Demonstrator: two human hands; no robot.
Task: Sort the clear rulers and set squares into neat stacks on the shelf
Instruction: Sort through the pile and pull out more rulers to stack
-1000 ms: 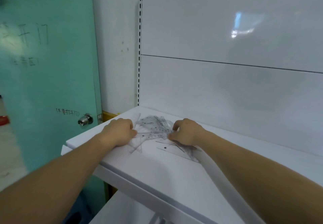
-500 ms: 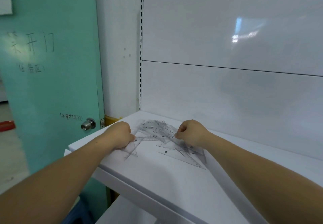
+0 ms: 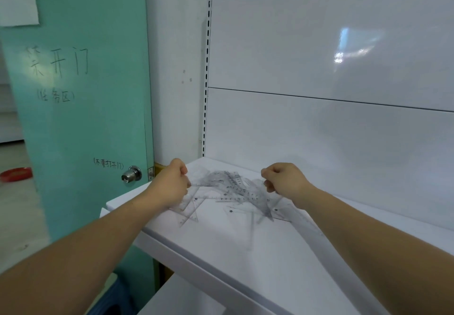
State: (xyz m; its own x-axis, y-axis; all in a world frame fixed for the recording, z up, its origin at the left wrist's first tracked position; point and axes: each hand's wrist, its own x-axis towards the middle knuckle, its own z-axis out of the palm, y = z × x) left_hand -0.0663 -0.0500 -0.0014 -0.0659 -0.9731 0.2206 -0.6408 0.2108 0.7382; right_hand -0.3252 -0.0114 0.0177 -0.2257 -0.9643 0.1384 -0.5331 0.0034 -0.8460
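Two clenched grips, left hand [image 3: 172, 182], right hand [image 3: 285, 179], pinching clear rulers [image 3: 231, 189] heaped between them

Two bare hands, the left hand [image 3: 172, 182] and the right hand [image 3: 285, 179], each curled in a fist over one heap of clear rulers and set squares [image 3: 231, 192] on one white shelf [image 3: 245, 253]. Pieces in the heap overlapping and see-through, so no sure count; at least two set squares and one long ruler made out. One green door [image 3: 81, 118] with one round metal doorknob [image 3: 132, 174], and one red dish [image 3: 16, 174] on the floor.
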